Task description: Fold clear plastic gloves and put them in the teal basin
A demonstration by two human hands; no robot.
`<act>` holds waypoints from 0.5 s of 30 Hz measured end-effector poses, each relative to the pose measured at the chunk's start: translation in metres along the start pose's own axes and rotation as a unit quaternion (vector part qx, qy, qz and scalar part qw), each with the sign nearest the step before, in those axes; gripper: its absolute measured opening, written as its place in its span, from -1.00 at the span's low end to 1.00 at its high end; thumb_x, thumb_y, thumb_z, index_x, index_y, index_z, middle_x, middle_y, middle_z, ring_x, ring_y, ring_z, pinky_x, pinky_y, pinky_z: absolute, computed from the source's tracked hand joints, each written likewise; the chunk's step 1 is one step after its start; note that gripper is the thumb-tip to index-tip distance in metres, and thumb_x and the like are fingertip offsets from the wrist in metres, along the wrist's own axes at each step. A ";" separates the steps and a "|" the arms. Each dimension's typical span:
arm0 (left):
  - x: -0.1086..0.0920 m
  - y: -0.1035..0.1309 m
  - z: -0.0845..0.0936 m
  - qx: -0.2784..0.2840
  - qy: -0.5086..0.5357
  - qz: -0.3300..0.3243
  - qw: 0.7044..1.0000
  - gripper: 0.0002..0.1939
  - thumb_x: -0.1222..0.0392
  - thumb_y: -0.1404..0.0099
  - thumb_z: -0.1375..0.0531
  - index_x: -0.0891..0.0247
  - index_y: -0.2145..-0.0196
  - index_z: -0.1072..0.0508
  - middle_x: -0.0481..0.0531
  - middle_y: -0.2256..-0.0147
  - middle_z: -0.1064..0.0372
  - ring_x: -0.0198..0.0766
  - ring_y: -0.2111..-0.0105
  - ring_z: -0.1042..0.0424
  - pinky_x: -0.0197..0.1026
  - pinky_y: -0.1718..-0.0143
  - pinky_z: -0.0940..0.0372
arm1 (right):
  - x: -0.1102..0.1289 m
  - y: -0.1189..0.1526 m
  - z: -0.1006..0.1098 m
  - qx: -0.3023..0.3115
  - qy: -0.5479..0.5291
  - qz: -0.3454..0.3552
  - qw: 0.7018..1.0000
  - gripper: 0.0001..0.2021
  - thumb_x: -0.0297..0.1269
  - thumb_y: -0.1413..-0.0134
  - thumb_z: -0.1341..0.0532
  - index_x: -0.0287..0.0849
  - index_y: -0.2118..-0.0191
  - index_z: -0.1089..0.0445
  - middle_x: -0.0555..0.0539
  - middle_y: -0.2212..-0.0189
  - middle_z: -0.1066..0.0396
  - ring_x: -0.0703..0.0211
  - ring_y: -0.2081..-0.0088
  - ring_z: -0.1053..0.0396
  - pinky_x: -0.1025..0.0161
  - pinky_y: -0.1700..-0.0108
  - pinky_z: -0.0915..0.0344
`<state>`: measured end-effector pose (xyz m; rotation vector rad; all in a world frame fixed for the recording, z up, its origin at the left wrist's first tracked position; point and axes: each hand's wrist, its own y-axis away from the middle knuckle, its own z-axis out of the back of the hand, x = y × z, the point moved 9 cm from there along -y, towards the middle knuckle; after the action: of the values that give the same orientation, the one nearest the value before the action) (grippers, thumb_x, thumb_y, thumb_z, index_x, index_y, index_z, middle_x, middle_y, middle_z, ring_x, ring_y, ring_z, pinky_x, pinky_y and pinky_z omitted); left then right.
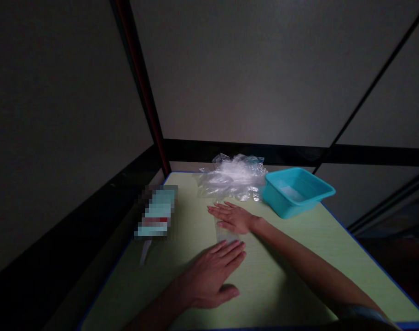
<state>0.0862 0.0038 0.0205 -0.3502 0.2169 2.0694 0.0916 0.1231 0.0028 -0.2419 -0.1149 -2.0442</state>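
A small clear plastic piece, looking like a flat bag (227,235), lies on the pale green table (264,285). My left hand (214,275) rests palm down at its near end, fingers stretched out and thumb apart. Across its far part lies my right hand (235,218), also flat with the fingers extended to the left. The hands cover much of the plastic, so its full outline is hidden. Just beyond my right hand is a heap of crumpled clear plastic bags (235,177).
A turquoise plastic basin (288,209) stands at the back right, with something whitish inside. On the left lies a pixelated light-blue item (157,214) with a white strip (145,252) beside it. Wall panels (250,82) rise behind the table.
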 end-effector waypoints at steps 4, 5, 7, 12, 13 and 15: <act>0.000 -0.001 -0.001 -0.002 -0.009 -0.008 1.000 -0.27 0.06 -0.13 -0.12 0.30 -0.17 0.11 0.11 -0.20 0.25 -0.20 -0.19 0.26 -0.09 -0.16 0.26 | -0.006 -0.003 0.003 -0.024 -0.018 -0.022 0.999 -0.51 -0.19 -0.21 0.17 -0.19 -0.22 0.23 -0.06 -0.21 0.21 0.13 -0.21 0.33 0.04 -0.17 0.30; 0.000 -0.001 -0.001 -0.001 -0.012 -0.008 1.000 -0.27 0.06 -0.13 -0.12 0.30 -0.17 0.11 0.11 -0.20 0.25 -0.20 -0.18 0.26 -0.09 -0.16 0.26 | -0.007 -0.004 0.005 -0.033 -0.031 -0.027 0.999 -0.51 -0.19 -0.20 0.16 -0.21 -0.21 0.22 -0.09 -0.20 0.20 0.13 -0.21 0.31 0.04 -0.17 0.28; 0.001 -0.001 -0.001 -0.002 -0.016 -0.006 1.000 -0.27 0.06 -0.12 -0.13 0.30 -0.17 0.10 0.11 -0.20 0.26 -0.19 -0.18 0.25 -0.09 -0.16 0.25 | -0.008 -0.002 0.012 -0.067 -0.072 -0.033 0.995 -0.51 -0.19 -0.20 0.15 -0.26 -0.20 0.17 -0.15 -0.19 0.16 0.13 -0.20 0.26 0.06 -0.17 0.24; 0.000 0.000 0.000 -0.003 -0.019 -0.013 1.000 -0.27 0.05 -0.13 -0.12 0.28 -0.17 0.11 0.11 -0.20 0.24 -0.20 -0.18 0.25 -0.10 -0.16 0.26 | 0.005 0.035 0.041 -0.188 -0.243 -0.041 0.951 -0.59 -0.20 -0.22 0.18 -0.23 -0.09 -0.12 -0.14 -0.06 -0.17 0.19 -0.08 -0.10 0.18 -0.08 -0.05; 0.000 0.000 0.000 -0.001 -0.018 -0.014 1.000 -0.27 0.05 -0.13 -0.12 0.28 -0.17 0.11 0.10 -0.20 0.23 -0.21 -0.18 0.25 -0.10 -0.16 0.26 | 0.009 0.046 0.043 -0.196 -0.271 -0.042 0.941 -0.61 -0.20 -0.23 0.18 -0.21 -0.04 -0.19 -0.12 0.00 -0.24 0.19 -0.03 -0.18 0.18 -0.04 -0.10; 0.001 0.000 -0.001 0.000 -0.016 -0.012 1.000 -0.28 0.06 -0.14 -0.12 0.28 -0.17 0.10 0.10 -0.20 0.23 -0.21 -0.18 0.25 -0.10 -0.17 0.26 | 0.018 0.064 0.044 -0.198 -0.304 -0.051 0.930 -0.63 -0.19 -0.22 0.14 -0.20 0.02 -0.26 -0.10 0.06 -0.31 0.17 0.03 -0.24 0.19 0.01 -0.16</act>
<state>0.0855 0.0040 0.0193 -0.3169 0.1921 2.0493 0.1453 0.0862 0.0480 -1.1424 -0.0948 -2.0135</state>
